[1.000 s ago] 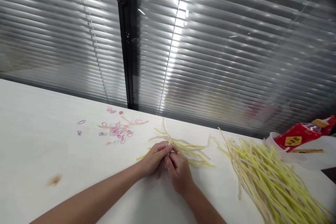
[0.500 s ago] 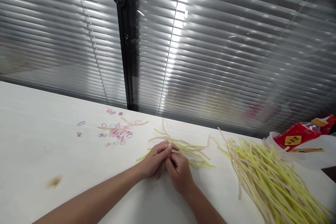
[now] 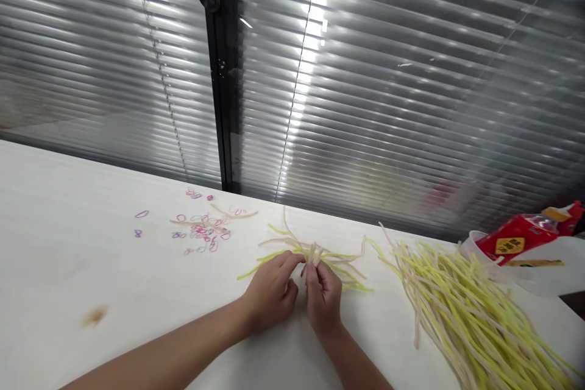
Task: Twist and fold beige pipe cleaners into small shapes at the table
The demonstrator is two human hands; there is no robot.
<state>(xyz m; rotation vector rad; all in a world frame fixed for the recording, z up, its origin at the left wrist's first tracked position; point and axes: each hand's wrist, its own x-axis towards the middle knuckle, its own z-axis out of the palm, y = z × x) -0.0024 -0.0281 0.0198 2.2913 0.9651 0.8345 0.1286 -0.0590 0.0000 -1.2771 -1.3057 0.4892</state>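
Fingers of my right hand (image 3: 323, 295) are closed around a short bundle of beige strands (image 3: 313, 253), whose pale ends stick up above the fingertips. My left hand (image 3: 273, 289) is beside it, fingers curled and the index finger reaching to the bundle. Whether a thin band or anything else is in its fingers is too small to tell. Just behind both hands, loose yellow and beige strands (image 3: 351, 285) lie spread on the white table (image 3: 150, 292), partly hidden by the hands.
Small coloured elastic bands (image 3: 201, 233) lie scattered at the left, with a few beige strands among them. A large heap of yellow and beige strands (image 3: 484, 311) covers the right. Behind it are a red packet (image 3: 518, 234) and a white plastic tub (image 3: 473, 247). Window blinds (image 3: 388, 103) rise beyond the table.
The hands were pressed together and have moved slightly apart. My right hand has shifted a little right and turned more upright, and the bundle's pale ends now show more above its fingers.
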